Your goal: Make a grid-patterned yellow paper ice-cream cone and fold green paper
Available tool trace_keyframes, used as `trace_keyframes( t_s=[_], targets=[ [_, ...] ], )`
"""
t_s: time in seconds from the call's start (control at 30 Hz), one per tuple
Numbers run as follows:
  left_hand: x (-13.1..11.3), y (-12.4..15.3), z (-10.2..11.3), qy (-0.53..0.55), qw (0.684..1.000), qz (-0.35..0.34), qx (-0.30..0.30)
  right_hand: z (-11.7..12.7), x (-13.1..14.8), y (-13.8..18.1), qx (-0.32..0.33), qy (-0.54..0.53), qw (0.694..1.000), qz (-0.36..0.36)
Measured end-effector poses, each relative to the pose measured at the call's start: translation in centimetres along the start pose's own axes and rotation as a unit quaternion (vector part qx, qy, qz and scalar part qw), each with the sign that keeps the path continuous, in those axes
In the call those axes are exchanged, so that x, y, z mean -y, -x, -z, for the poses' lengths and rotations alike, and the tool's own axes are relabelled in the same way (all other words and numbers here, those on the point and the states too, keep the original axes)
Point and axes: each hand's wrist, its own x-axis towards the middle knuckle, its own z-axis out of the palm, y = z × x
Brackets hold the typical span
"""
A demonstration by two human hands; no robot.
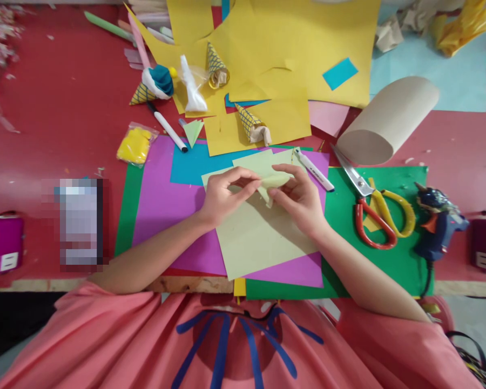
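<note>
Between my two hands, above the stacked sheets, is a small folded piece of pale green paper [276, 181]. My left hand [230, 193] pinches its left end between thumb and fingertips. My right hand [299, 197] grips its right side, thumb below and fingers curled behind. Under both hands lies a larger pale green sheet [259, 246], resting on a purple sheet [174, 216]. A white marker [314, 168] lies just beyond my right hand. Farther off, a patterned paper cone [249, 124] with crumpled paper in its mouth sits on yellow card.
Scissors [364, 189] with red and yellow handles lie at right on a green sheet [405, 189], near a blue glue gun [439, 227] and a cardboard tube [389, 121]. At left are a bag of yellow pieces [135, 145], a finished-looking paper ice cream cone [156, 84] and a blurred phone [81, 221].
</note>
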Motion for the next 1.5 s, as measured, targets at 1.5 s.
trace_keyframes(
  t_s=[1.5],
  targets=[
    [0.6,0.3,0.2,-0.136,0.974,-0.050,0.176,-0.2,0.0,0.5,-0.021,0.049,0.997,0.046]
  ],
)
